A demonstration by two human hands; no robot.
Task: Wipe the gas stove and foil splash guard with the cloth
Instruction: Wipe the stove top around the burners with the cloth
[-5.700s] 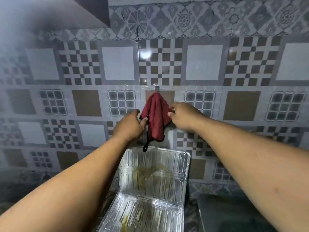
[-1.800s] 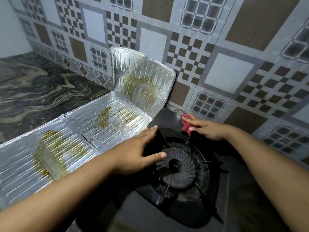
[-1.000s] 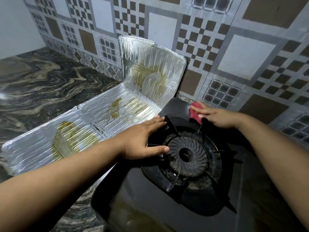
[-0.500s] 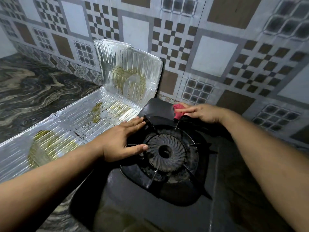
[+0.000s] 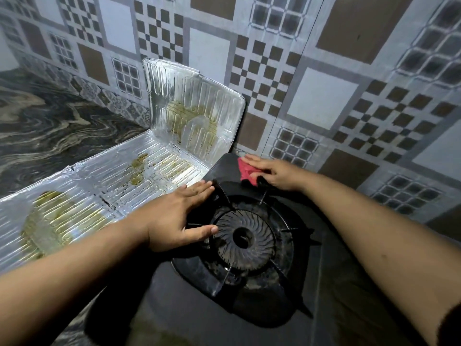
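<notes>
From up top: my right hand (image 5: 277,174) lies flat, fingers straight and together, pressing the red cloth (image 5: 247,171) onto the far corner of the black gas stove (image 5: 224,318), close to the tiled wall (image 5: 321,101). My left hand (image 5: 174,218) rests open, fingers straight and thumb spread, at the stove's left edge just beside the burner (image 5: 245,239). The foil splash guard (image 5: 194,111), stained yellow, sits left of both hands on the marbled tabletop (image 5: 50,131).

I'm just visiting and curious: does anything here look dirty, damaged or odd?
Yes. The foil splash guard carries yellow-brown greasy stains on its upright panel and flat sections, and shows a small tear at a fold. Nothing else stands out.
</notes>
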